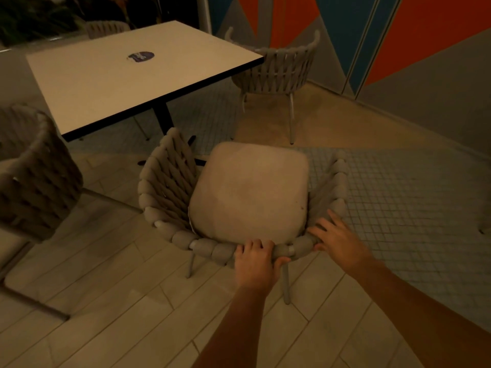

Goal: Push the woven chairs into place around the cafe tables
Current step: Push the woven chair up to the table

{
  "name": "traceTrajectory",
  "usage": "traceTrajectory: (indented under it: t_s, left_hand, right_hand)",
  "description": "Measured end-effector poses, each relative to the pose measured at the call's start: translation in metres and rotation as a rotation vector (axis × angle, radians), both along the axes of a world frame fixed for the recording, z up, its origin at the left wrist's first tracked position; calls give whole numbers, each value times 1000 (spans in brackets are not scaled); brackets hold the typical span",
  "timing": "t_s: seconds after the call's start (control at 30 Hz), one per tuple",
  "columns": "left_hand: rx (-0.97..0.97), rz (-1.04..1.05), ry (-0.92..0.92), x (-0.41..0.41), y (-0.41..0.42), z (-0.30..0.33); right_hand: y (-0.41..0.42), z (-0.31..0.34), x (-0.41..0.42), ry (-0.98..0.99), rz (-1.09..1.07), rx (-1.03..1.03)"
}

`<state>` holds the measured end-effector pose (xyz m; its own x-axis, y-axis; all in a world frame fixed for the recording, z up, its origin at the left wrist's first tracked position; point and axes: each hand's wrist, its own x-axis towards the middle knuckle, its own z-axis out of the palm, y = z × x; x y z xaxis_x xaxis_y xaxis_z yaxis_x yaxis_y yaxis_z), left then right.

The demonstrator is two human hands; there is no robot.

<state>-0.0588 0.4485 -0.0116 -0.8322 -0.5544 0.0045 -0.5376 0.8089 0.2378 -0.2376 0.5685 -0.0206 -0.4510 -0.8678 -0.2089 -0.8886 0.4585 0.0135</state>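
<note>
A grey woven chair (167, 179) with a beige seat cushion (249, 189) stands in front of me, its seat facing the white square cafe table (127, 78). It sits off the table's near right corner, apart from it. My left hand (255, 261) is curled around the padded top rail of the backrest. My right hand (337, 235) lies on the same rail at its right bend, fingers spread over it.
A second woven chair (279, 67) stands at the table's right side by the coloured wall. A third (34, 171) is at the left, a fourth (106, 29) behind the table. A dark sticker (140, 56) lies on the tabletop. Black pedestal (163, 118) under it.
</note>
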Motion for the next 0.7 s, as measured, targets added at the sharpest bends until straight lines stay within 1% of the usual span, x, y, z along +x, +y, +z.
traceTrajectory:
  t_s: [0.07,0.13,0.2,0.27,0.33,0.4,0.5,0.6,0.7]
  left_hand:
    - [-22,14,-51,-10,11,3]
    - [-20,27,-59,-13,20,6]
    - [-21,38,-42,-16,23,4]
    - [1,44,-14,-18,25,3]
    - [74,55,25,-23,25,1]
    - [136,69,-20,-30,22,-4]
    - [139,73,-70,-39,19,-7]
    - [142,75,-51,-49,17,-7]
    - [144,102,-17,-61,15,-5]
  right_hand:
    - [4,0,-14,-21,34,-16]
    - [7,-1,-22,-34,68,-21]
    - [9,-3,-29,2,111,91]
    - [9,-4,-37,20,126,153]
    - [6,-3,-43,20,158,151]
    - [0,1,-50,14,183,132]
    - [-8,5,-62,-4,189,116]
    - [-14,6,-72,-8,174,134]
    - [-21,7,-85,-39,199,65]
